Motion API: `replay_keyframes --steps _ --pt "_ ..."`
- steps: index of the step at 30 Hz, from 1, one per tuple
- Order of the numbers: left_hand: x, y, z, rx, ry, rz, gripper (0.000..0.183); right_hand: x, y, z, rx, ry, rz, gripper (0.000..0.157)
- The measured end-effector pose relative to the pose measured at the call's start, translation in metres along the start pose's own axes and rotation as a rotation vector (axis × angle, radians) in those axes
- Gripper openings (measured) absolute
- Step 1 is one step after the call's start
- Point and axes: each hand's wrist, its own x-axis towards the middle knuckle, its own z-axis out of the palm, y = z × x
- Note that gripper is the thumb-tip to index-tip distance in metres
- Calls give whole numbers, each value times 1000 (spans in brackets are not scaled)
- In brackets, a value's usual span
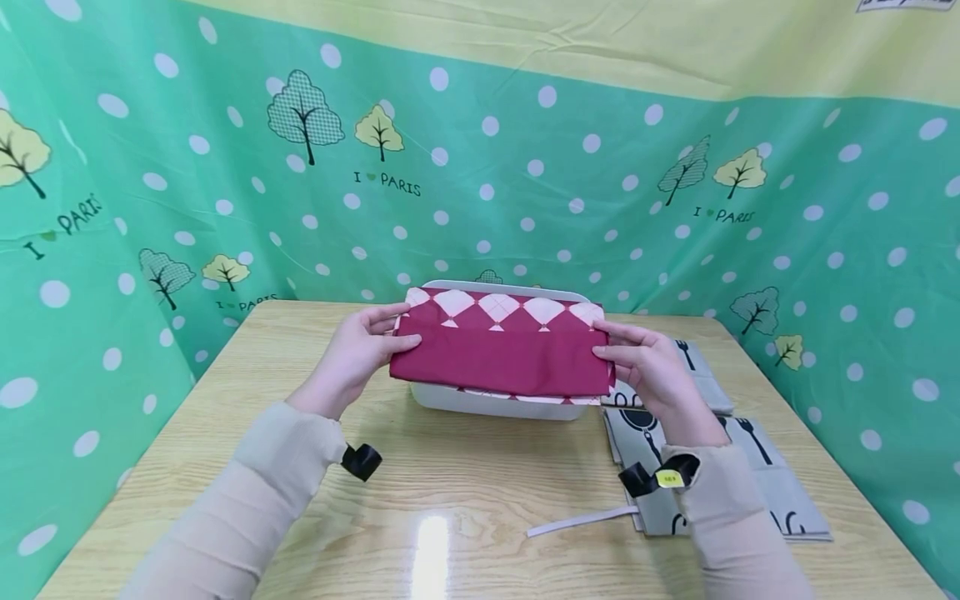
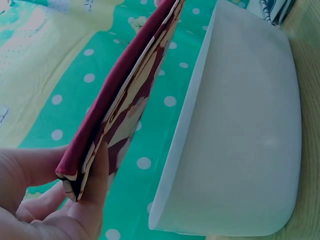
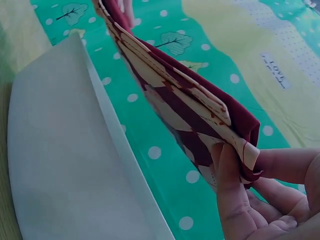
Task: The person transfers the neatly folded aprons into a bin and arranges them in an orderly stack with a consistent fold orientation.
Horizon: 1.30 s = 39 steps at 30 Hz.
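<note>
we see the folded deep-red cloth with white patterned shapes stretched between the two hands, and the relation that matters, we judge, is its long axis running straight across from one set of fingers to the other. neither hand is nearer: the left hand pinches one short end and the right hand pinches the other, thumbs on the plain red face that looks back at us, other fingers behind the layers. both grips sit at roughly matching height, so we read the cloth as close to level.

below the fingers, and apart from the cloth in both wrist views, stands the white, smooth, round-cornered bin, its long side running the same way as the cloth. we cannot tell from the side views what, if anything, lies inside it. beneath and beyond the right fingers, two folded grey cloths with black cutlery prints lie on the pale wood-grained desk; a narrow white strap reaches out from the nearer one, well short of the left fingers.
</note>
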Motion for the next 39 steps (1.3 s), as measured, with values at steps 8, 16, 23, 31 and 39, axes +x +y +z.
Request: replay_keyframes --steps 8,16,23,31,39 --pt "10 2 4 44 87 -6 60 13 -2 3 -148 102 36 55" --pt "25 1 6 123 98 4 55 23 -2 4 -223 161 45 54" --pt "33 -2 6 146 107 -2 53 31 2 4 -270 188 78 54" --pt "41 -4 4 240 140 30 53 40 7 5 -323 201 82 53" --pt "54 -4 6 387 183 32 52 48 9 2 -341 218 96 50"
